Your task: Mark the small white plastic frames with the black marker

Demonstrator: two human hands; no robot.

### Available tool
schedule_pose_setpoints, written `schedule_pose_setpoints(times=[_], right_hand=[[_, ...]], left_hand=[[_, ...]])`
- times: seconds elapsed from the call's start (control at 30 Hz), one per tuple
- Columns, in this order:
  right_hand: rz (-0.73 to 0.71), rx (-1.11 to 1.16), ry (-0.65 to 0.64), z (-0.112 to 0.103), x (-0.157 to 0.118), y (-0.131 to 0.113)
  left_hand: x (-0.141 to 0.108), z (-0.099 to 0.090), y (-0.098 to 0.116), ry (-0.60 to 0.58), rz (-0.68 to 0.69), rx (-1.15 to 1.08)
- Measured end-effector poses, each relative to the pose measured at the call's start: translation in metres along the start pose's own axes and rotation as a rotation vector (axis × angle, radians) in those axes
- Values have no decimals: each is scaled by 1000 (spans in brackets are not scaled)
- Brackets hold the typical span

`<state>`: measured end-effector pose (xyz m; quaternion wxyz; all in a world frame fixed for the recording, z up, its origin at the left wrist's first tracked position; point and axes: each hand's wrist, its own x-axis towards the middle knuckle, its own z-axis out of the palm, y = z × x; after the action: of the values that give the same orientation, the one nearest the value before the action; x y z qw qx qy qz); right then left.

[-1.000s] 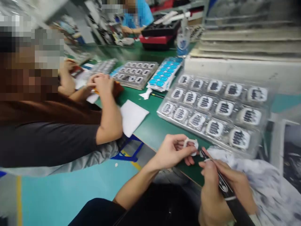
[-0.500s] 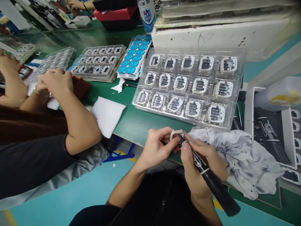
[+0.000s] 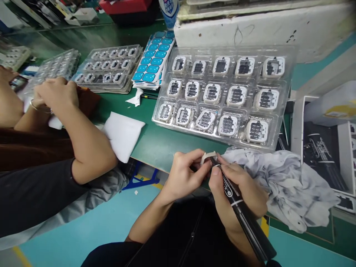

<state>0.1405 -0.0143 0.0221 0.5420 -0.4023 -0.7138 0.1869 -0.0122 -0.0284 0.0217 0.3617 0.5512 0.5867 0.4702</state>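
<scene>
Unmoved, marker [image 3: 239,207] tip hides behind white part [image 3: 208,157].

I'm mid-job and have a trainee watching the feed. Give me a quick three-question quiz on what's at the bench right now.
1. True or false: the right hand holds a black marker with its tip at the small white part pinched in the left hand.
2. What lies on the green table just right of the person's hands? A) a stained grey rag B) a metal bowl C) a coil of wire
3. How many rows of white parts does the nearest clear tray hold?

Key: 1 true; 2 A; 3 three.
</scene>
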Motion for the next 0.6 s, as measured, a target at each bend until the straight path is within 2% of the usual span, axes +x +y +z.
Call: schedule_pose_setpoints(times=[0.17, 0.33, 0.47, 0.6], right_hand=[[38, 0, -1, 1, 0, 1], [7, 8, 2, 1, 2, -1], [53, 44, 26, 1, 2, -1], [75, 88, -7, 0, 1, -1]], left_hand=[[-1, 0, -2, -1, -4, 19], [0, 0, -2, -14, 2, 7], [-1, -1, 1, -36, -62, -31], [-1, -2, 2, -41, -136, -97]])
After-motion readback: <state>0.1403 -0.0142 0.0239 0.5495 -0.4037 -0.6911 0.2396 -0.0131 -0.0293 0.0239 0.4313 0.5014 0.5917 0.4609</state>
